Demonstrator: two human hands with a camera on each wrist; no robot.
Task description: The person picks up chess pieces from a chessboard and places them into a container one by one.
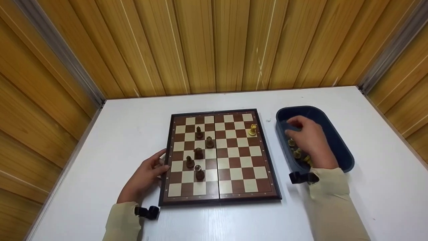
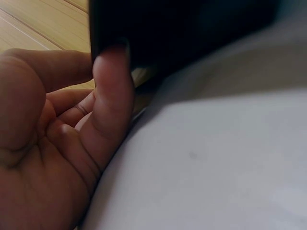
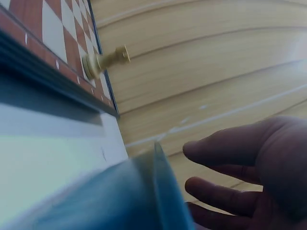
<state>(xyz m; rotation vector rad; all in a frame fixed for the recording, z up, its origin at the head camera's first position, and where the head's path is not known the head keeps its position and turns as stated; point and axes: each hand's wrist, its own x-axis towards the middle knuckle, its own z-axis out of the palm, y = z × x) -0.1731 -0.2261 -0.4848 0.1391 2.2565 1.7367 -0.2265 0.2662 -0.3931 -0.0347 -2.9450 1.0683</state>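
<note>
My left hand holds the left edge of the chessboard, with thumb and index finger at the rim. The left wrist view has the thumb against the board's dark side. Over the blue bin my right hand reaches in, thumb and fingers apart, with nothing visible between them. Several pale chess pieces lie under it in the bin, partly covered by the hand. A pale rook stands upright near the board's right edge.
Several dark chess pieces stand on the board's left half. Board and bin rest on a white table, with a gap between them. Wood-patterned panels rise at the back and both sides.
</note>
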